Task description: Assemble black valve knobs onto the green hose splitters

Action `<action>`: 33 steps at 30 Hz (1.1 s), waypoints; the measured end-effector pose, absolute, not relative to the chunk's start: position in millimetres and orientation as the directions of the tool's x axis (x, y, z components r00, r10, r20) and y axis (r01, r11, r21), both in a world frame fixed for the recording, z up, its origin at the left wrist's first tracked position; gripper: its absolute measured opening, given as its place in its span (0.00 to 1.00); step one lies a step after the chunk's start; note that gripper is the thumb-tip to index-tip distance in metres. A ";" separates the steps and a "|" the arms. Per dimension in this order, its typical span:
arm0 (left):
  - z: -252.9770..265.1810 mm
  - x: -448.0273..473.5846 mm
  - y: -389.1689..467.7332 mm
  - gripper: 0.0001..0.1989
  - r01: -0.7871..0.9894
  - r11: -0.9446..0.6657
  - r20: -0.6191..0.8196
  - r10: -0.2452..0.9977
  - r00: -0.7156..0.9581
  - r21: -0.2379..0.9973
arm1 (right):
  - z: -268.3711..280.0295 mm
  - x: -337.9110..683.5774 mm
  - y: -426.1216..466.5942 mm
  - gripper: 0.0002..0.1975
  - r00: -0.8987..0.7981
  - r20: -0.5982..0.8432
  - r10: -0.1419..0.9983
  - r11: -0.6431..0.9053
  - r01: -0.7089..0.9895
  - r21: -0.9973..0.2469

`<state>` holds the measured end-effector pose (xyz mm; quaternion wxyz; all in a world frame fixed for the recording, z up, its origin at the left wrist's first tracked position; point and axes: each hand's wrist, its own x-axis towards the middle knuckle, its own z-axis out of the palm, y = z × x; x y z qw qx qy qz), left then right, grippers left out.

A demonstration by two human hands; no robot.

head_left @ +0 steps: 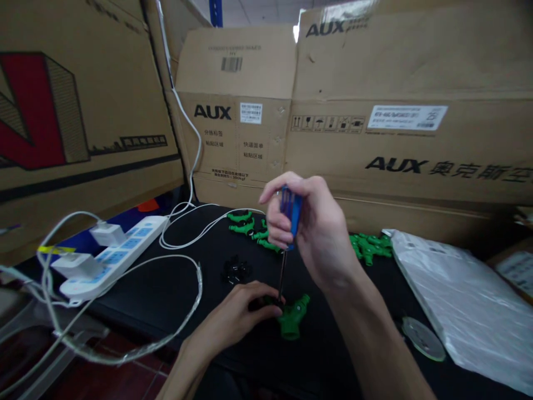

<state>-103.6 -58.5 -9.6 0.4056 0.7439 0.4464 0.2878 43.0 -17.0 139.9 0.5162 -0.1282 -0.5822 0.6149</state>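
My right hand (pixel 312 222) is wrapped round the blue handle of a screwdriver (pixel 295 214), whose shaft points straight down. The tip meets a green plastic Y-shaped hose fitting (pixel 292 319) on the black table. My left hand (pixel 237 311) pinches the fitting's left side between thumb and fingers, where a dark part shows. The exact spot under the screwdriver tip is partly hidden by these fingers. Left of the screwdriver lies a small heap of black parts (pixel 236 270). More green fittings (pixel 242 223) rest behind my hands, and another pile of green fittings (pixel 370 245) sits to the right.
A white power strip (pixel 120 255) with plugged-in adapters and loose white cables (pixel 195 300) occupies the left side. On the right are a white plastic bag (pixel 462 311) and a round clear lid-like disc (pixel 423 339). Large cardboard boxes (pixel 245 78) wall off the back.
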 end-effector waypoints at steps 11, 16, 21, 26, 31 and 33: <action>-12.0 -104.2 -55.9 0.12 0.394 -0.271 0.077 0.893 0.442 0.878 | 128.3 24.8 1.5 0.14 -0.407 0.474 0.781 0.215 -0.538 -0.815; -17.4 -106.0 -56.4 0.15 0.406 -0.276 0.089 0.902 0.422 0.871 | 124.1 13.4 -31.7 0.12 0.253 0.519 0.817 0.577 -0.318 -0.752; -12.3 -105.7 -56.8 0.12 0.396 -0.320 0.118 0.882 0.456 0.861 | 137.2 38.1 -19.7 0.11 -0.499 0.523 0.692 0.270 -0.492 -0.827; -10.1 -104.6 -55.3 0.11 0.375 -0.334 0.137 0.876 0.463 0.865 | 138.1 46.9 4.6 0.16 -0.790 0.502 0.352 -0.013 -0.540 -0.841; -10.6 -104.3 -55.5 0.11 0.363 -0.330 0.134 0.872 0.471 0.871 | 124.2 26.5 -13.9 0.14 -0.103 0.553 0.827 0.438 -0.499 -0.748; -10.6 -104.5 -56.3 0.12 0.363 -0.323 0.131 0.876 0.463 0.874 | 121.2 20.4 -23.4 0.13 0.251 0.556 0.793 0.609 -0.359 -0.707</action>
